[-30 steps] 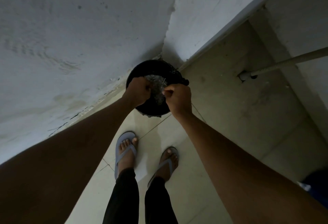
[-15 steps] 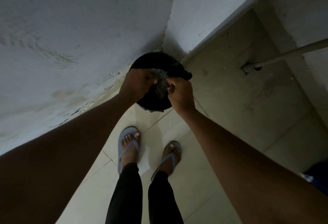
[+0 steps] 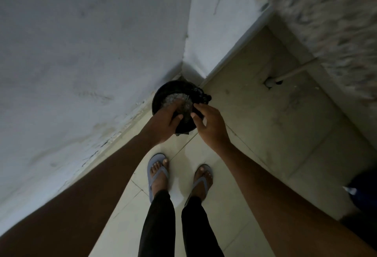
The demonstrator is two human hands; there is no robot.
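A round black bin [image 3: 161, 95] with a black liner stands on the floor in the wall corner. A crinkled clear plastic wad [image 3: 175, 100] lies in its mouth. My left hand [image 3: 165, 123] reaches into the bin from the near side and holds the plastic, fingers over it and thumb beside it. My right hand [image 3: 211, 125] hovers at the bin's right rim with relaxed fingers, its fingertips close to the bunched liner edge [image 3: 204, 96]; whether they touch it is unclear.
White walls close in on the left and behind the bin. My feet in blue flip-flops [image 3: 156, 175] stand on pale floor tiles just short of it. A white pipe [image 3: 285, 77] enters the floor at the right. A dark object [image 3: 365, 191] sits at the right edge.
Both hands gripped the plastic above the bin before. My right hand has let go and opened, and my left hand has pushed the plastic lower into the bin. The view tilted.
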